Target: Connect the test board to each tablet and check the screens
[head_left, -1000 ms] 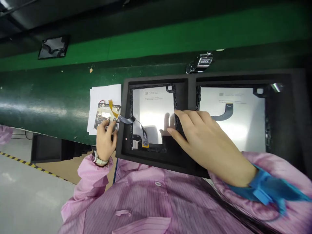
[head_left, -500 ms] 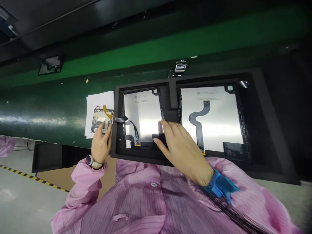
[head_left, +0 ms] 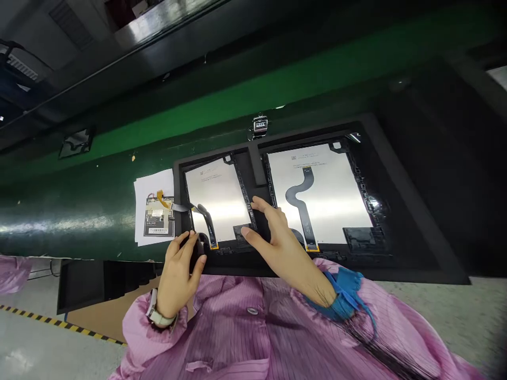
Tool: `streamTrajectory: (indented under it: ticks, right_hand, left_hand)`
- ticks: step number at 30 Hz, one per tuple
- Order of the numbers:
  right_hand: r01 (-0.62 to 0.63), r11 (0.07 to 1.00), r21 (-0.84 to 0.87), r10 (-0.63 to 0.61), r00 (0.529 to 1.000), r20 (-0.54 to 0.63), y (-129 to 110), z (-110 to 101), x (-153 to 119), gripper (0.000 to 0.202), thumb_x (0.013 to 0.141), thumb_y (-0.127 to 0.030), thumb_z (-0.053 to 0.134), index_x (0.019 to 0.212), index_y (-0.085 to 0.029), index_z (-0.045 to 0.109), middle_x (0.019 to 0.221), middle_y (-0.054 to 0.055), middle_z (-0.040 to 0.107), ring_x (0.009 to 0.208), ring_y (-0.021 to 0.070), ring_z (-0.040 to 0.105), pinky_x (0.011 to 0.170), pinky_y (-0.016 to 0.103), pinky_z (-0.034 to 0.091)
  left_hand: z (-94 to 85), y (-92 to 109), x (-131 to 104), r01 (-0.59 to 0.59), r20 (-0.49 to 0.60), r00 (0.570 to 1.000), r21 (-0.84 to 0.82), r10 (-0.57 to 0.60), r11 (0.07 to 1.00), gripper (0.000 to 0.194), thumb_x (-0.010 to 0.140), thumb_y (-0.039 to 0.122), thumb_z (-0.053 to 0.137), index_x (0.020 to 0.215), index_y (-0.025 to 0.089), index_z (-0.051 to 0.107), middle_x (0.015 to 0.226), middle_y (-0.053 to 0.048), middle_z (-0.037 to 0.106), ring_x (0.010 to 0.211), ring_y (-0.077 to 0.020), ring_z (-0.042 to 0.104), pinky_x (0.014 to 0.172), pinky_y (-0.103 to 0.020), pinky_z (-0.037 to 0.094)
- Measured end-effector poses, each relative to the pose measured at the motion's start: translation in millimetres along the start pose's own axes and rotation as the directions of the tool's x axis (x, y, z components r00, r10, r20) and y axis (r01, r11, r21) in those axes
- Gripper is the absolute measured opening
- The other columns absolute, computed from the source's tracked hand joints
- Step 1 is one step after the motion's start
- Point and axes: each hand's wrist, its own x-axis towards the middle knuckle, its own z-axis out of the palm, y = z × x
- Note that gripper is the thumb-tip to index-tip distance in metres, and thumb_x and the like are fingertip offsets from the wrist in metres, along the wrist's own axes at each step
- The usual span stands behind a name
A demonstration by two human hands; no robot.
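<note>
1. Left display panel point(head_left: 216, 195): in foam tray's point(head_left: 257, 170) left recess, presumably against sliding.
2. Right hand point(head_left: 277, 240): spread at panel's right edge, likely steadying it.
3. Left hand point(head_left: 180, 269): at tray's lower-left corner; cannot tell grasp.

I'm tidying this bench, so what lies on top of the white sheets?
An electronic module lies on the white sheets, with an orange flex strip across its upper edge. The area directly beneath the module is covered, so whether anything is printed there cannot be seen.
</note>
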Motion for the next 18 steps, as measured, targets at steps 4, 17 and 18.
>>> streamTrajectory:
  ticks: [4, 17, 18]
  right_hand:
    - [0.238, 0.959, 0.153, -0.248, 0.968, 0.049, -40, -3, -14, 0.068, 0.099, -0.037, 0.052, 0.160, -0.024, 0.024, 0.151, 0.016, 0.051, 0.146, 0.0290, 0.044, 0.124, 0.059, 0.035]
    - [0.234, 0.960, 0.155, -0.270, 0.919, 0.286, -49, 95, 3, 0.082, 0.105, -0.060, 0.032, 0.157, 0.003, 0.030, 0.155, 0.026, 0.045, 0.143, 0.0373, 0.037, 0.124, 0.062, 0.033]
    - [0.262, 0.954, 0.146, -0.296, 0.901, 0.317, -48, 98, 1, 0.084, 0.104, -0.062, 0.034, 0.157, 0.003, 0.030, 0.156, 0.027, 0.044, 0.144, 0.0382, 0.036, 0.124, 0.063, 0.032]
  left_hand:
    - [-38.1, 5, 16, 0.138, -0.015, 0.989, -0.305, -0.150, 0.942, 0.032, 0.099, 0.042, 0.059, 0.121, 0.025, 0.075, 0.122, -0.008, 0.076, 0.118, -0.0279, 0.070, 0.106, -0.045, 0.056]
    - [-81.7, -7, 71, 0.170, -0.019, 0.909, -0.895, -0.415, 0.412, 0.051, 0.085, 0.035, 0.075, 0.134, 0.024, 0.070, 0.141, -0.004, 0.068, 0.141, -0.0326, 0.056, 0.120, -0.043, 0.044]
    - [-81.8, -8, 71, 0.173, -0.019, 0.901, -0.901, -0.434, 0.398, 0.050, 0.083, 0.034, 0.076, 0.131, 0.023, 0.072, 0.138, -0.004, 0.070, 0.138, -0.0327, 0.058, 0.119, -0.043, 0.046]
